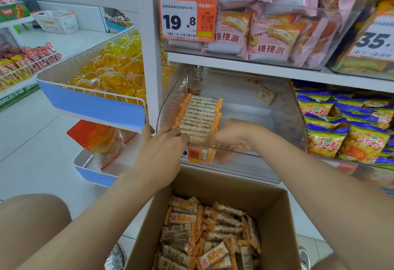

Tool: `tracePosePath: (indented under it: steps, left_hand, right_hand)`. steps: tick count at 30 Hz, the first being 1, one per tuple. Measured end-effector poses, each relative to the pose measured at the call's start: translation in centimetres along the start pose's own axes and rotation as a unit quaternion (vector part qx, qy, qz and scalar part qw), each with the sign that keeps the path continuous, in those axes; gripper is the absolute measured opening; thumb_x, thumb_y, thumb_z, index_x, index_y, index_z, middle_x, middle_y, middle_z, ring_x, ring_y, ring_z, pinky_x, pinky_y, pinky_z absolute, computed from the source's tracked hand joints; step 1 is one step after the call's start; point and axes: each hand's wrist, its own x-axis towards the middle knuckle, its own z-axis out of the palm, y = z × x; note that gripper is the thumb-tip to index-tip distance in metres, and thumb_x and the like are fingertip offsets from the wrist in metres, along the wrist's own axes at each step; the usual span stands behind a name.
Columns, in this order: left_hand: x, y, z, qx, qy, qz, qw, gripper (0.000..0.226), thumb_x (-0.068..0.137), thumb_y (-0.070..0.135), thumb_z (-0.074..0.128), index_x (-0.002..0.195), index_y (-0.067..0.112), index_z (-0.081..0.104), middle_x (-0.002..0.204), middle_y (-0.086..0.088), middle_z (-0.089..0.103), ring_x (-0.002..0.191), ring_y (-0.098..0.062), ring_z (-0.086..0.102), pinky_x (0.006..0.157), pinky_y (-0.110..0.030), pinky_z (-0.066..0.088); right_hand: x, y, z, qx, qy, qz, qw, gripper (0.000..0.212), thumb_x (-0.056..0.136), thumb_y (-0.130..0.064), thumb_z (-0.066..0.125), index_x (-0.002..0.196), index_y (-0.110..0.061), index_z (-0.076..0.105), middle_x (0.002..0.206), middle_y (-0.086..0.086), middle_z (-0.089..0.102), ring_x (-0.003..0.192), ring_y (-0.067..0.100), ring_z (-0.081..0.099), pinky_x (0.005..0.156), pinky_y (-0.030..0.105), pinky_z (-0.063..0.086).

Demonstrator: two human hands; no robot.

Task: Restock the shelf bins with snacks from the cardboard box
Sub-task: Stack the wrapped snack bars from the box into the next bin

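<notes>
The left hand (162,148) grips the left end of a row of snack bars (200,116) in the clear bin (266,120); the right hand (232,139) curls round the right end. Early days, I judge: one row placed, the cardboard box (215,184) well stocked

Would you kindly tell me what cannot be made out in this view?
- Right hand fingertips, head view: blurred behind the bin front wall; grip on snacks unclear.
- Lower price tag: half covered by left hand.
- Box near end: cut off by bottom edge.
- Right tag price: cut by right edge.
</notes>
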Motion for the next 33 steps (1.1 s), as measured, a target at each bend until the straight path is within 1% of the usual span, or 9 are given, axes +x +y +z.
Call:
tracePosePath:
  steps: [3,6,11,14,16,21,25,29,33]
  left_hand:
    - [0.1,-0.1,-0.2,-0.02,-0.011,0.0,1.0,0.054,0.09,-0.001,0.054,0.133,0.031,0.055,0.121,0.01,0.059,0.126,-0.017,0.05,0.104,-0.052,0.027]
    - [-0.1,-0.1,-0.3,-0.028,-0.025,0.005,0.999,0.063,0.088,-0.002,0.055,0.139,0.034,0.047,0.125,0.007,0.058,0.126,-0.021,0.05,0.106,-0.055,0.03]
    - [0.3,-0.3,-0.4,-0.047,-0.059,0.009,0.997,0.071,0.084,-0.008,0.051,0.14,0.035,0.049,0.127,0.009,0.056,0.124,-0.021,0.055,0.109,-0.058,0.024]
    - [0.7,-0.5,-0.4,-0.057,-0.092,0.012,0.994,0.067,0.085,-0.006,0.047,0.14,0.031,0.05,0.12,0.009,0.058,0.119,-0.021,0.059,0.109,-0.06,0.022]
    - [1.1,-0.5,-0.6,-0.055,-0.114,0.008,0.992,0.053,0.089,-0.001,0.045,0.133,0.027,0.052,0.114,0.006,0.06,0.112,-0.023,0.061,0.108,-0.061,0.022]
    - [1.2,-0.1,-0.6,-0.019,-0.125,0.009,0.992,0.021,0.097,0.018,0.045,0.115,0.023,0.054,0.114,0.0,0.056,0.12,-0.027,0.052,0.103,-0.06,0.028]
    - [1.2,0.0,-0.5,0.028,-0.105,0.018,0.994,0.026,0.097,0.023,0.048,0.122,0.022,0.055,0.118,-0.002,0.055,0.124,-0.027,0.049,0.1,-0.056,0.03]
    - [0.8,-0.4,-0.9,-0.019,-0.103,0.006,0.995,0.031,0.096,0.021,0.046,0.127,0.022,0.048,0.103,0.004,0.063,0.117,-0.026,0.056,0.107,-0.061,0.023]
    - [0.4,-0.9,-1.2,-0.033,-0.048,0.0,0.998,0.043,0.09,0.03,0.044,0.132,0.026,0.054,0.129,0.001,0.052,0.127,-0.026,0.043,0.107,-0.056,0.027]
  right_hand:
    - [0.8,0.5,1.0,0.091,-0.047,0.033,0.994,0.025,0.096,-0.005,0.072,0.121,-0.003,0.069,0.105,0.02,0.078,0.098,0.03,0.078,0.095,0.047,0.062]
    - [0.3,0.3,1.2,0.126,-0.066,0.019,0.99,0.01,0.095,0.002,0.073,0.104,-0.001,0.071,0.094,0.015,0.08,0.095,0.027,0.077,0.097,0.045,0.059]
    - [0.2,0.7,0.4,0.026,0.076,-0.054,0.995,0.027,0.084,0.001,0.082,0.072,-0.009,0.061,0.052,-0.008,0.066,0.056,0.008,0.061,0.048,0.016,0.049]
    - [1.2,0.6,0.3,-0.027,0.092,-0.065,0.993,0.055,0.054,-0.03,0.102,0.098,-0.005,0.079,0.097,0.011,0.079,0.088,0.014,0.069,0.087,0.033,0.061]
    - [2.7,1.5,-0.2,-0.027,0.086,-0.063,0.994,0.079,0.033,-0.044,0.103,0.1,-0.011,0.079,0.101,0.008,0.079,0.096,0.023,0.076,0.09,0.045,0.063]
    - [1.0,1.5,-1.0,0.001,0.024,-0.04,0.999,0.034,0.084,-0.031,0.089,0.097,-0.006,0.069,0.087,0.014,0.079,0.082,0.026,0.079,0.085,0.048,0.064]
    - [1.3,1.7,-1.4,0.044,0.044,-0.031,0.998,0.048,0.086,-0.043,0.085,0.115,-0.011,0.064,0.104,0.02,0.076,0.089,0.026,0.079,0.082,0.043,0.066]
    - [1.3,1.2,-0.4,0.007,0.211,-0.147,0.966,0.021,0.093,-0.038,0.079,0.102,-0.02,0.072,0.093,0.001,0.073,0.062,0.023,0.076,0.06,0.035,0.065]
    - [2.5,1.4,0.4,-0.151,0.181,-0.193,0.953,0.014,0.092,-0.029,0.081,0.1,-0.019,0.076,0.091,0.004,0.07,0.07,0.02,0.074,0.076,0.031,0.061]
